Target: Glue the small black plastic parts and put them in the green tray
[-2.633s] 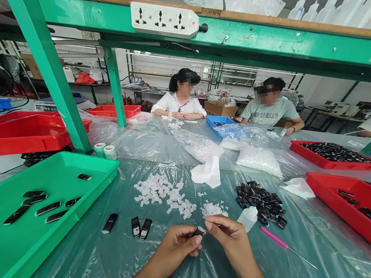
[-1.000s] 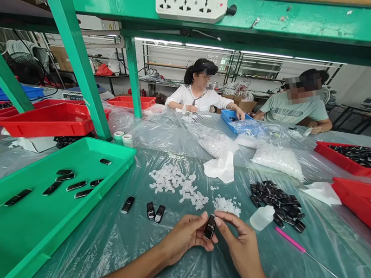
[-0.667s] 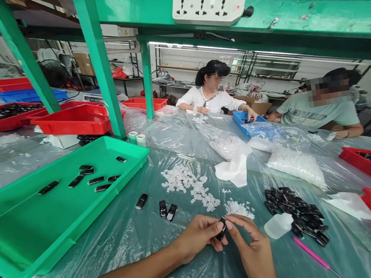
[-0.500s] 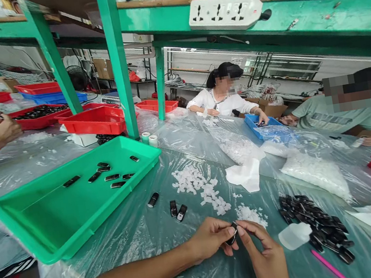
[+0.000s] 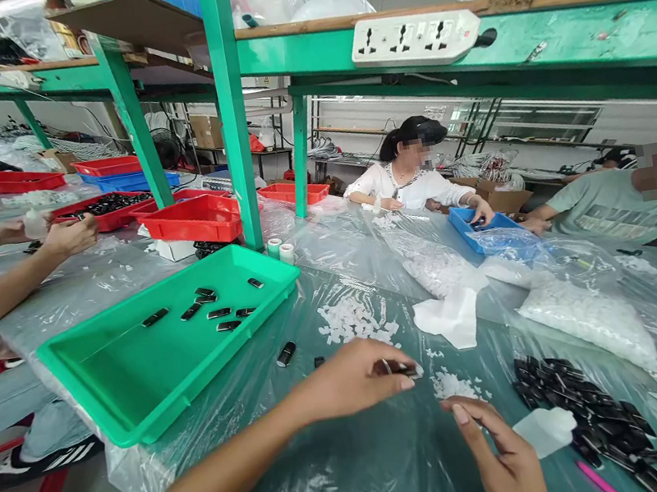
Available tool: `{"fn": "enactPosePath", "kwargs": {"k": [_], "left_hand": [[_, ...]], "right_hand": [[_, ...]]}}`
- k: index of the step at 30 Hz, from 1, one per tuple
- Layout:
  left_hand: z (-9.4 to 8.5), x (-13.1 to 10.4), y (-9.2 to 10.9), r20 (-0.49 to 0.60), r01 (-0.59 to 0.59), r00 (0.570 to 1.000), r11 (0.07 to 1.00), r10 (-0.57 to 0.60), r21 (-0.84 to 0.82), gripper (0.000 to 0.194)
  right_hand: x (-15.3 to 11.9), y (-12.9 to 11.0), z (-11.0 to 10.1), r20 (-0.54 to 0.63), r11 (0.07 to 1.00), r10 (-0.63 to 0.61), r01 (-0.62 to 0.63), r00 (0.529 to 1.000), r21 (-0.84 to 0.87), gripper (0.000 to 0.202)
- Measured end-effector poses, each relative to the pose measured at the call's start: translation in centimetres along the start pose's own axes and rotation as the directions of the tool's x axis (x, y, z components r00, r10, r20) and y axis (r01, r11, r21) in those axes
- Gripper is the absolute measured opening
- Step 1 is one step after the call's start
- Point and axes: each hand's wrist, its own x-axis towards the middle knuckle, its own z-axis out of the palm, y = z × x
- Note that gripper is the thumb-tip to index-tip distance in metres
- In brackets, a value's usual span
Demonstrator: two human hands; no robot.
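Note:
My left hand (image 5: 359, 378) is closed on a small black piece (image 5: 394, 368), above the plastic-covered table. A white bit shows at the tip of that piece. My right hand (image 5: 493, 440) is a little to the right, thumb and forefinger apart, touching nothing that I can see. Beside it lies a translucent white bottle (image 5: 545, 429). A pile of black pieces (image 5: 584, 405) is at the right. Small white bits (image 5: 450, 385) lie just beyond my hands, and more white pieces (image 5: 353, 321) lie farther off. One black piece (image 5: 287, 354) rests left of them.
A green tray (image 5: 138, 384) with several black pieces stands at the left, near another person's hands (image 5: 74, 235). A pink stick (image 5: 597, 479) lies front right. Bags of white pieces (image 5: 589, 317) and a blue tray (image 5: 492, 236) are farther back, near two people.
My hands have come apart, and the black piece stays in my left hand. The view has shifted, so the tray and table sit farther right. The person at the left now holds a bottle.

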Motion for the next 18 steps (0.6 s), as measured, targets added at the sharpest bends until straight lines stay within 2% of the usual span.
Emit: {"fn": "enactPosePath", "kwargs": {"k": [3, 5, 6, 8, 10, 11, 12, 13, 15, 17, 18], "left_hand": [[-3.7, -0.6, 0.4, -0.178, 0.092, 0.981, 0.991, -0.074, 0.099, 0.031], [-6.9, -1.2, -0.1, -0.336, 0.176, 0.937, 0.956, -0.09, 0.235, 0.035], [-8.5, -1.6, -0.5, -0.436, 0.24, 0.896, 0.92, -0.087, 0.309, 0.037], [-11.6, -2.6, -1.6, -0.593, 0.403, 0.802, 0.8, -0.075, 0.444, 0.04], [-13.9, -3.7, -2.7, -0.677, 0.573, 0.732, 0.604, -0.075, 0.554, 0.044], [-14.6, -4.2, -3.2, -0.696, 0.615, 0.717, 0.509, -0.043, 0.602, 0.05], [-14.9, -4.6, -3.6, -0.703, 0.64, 0.711, 0.443, -0.032, 0.627, 0.056], [-14.9, -5.0, -4.0, -0.692, 0.641, 0.72, 0.425, -0.044, 0.639, 0.058], [-14.2, -5.4, -4.5, -0.634, 0.606, 0.762, 0.49, -0.131, 0.627, 0.05], [-12.6, -5.3, -4.8, -0.534, 0.561, 0.809, 0.591, -0.245, 0.579, 0.039], [-11.6, -5.1, -5.1, -0.485, 0.547, 0.826, 0.623, -0.289, 0.56, 0.039]], "right_hand": [[-0.4, -0.2, 0.3, 0.031, 0.998, -0.06, 0.06, 0.998, -0.001, 0.034], [-0.6, -0.4, 0.5, 0.045, 0.99, -0.139, 0.14, 0.989, -0.005, 0.03], [-0.7, -0.5, 0.6, 0.047, 0.983, -0.184, 0.184, 0.982, -0.01, 0.028], [-0.7, -0.8, 0.7, 0.044, 0.964, -0.263, 0.264, 0.964, -0.025, 0.024], [-0.7, -0.9, 0.7, 0.041, 0.95, -0.308, 0.31, 0.95, -0.04, 0.021], [-0.7, -1.0, 0.7, 0.041, 0.945, -0.322, 0.323, 0.946, -0.046, 0.021], [-0.7, -1.0, 0.7, 0.047, 0.941, -0.331, 0.333, 0.942, -0.051, 0.021], [-0.7, -1.1, 0.7, 0.055, 0.938, -0.339, 0.342, 0.939, -0.057, 0.021], [-0.7, -1.1, 0.7, 0.081, 0.928, -0.359, 0.365, 0.93, -0.074, 0.022], [-0.8, -1.1, 0.7, 0.123, 0.918, -0.371, 0.383, 0.921, -0.099, 0.022], [-0.8, -1.0, 0.6, 0.147, 0.915, -0.371, 0.388, 0.917, -0.115, 0.022]]}}
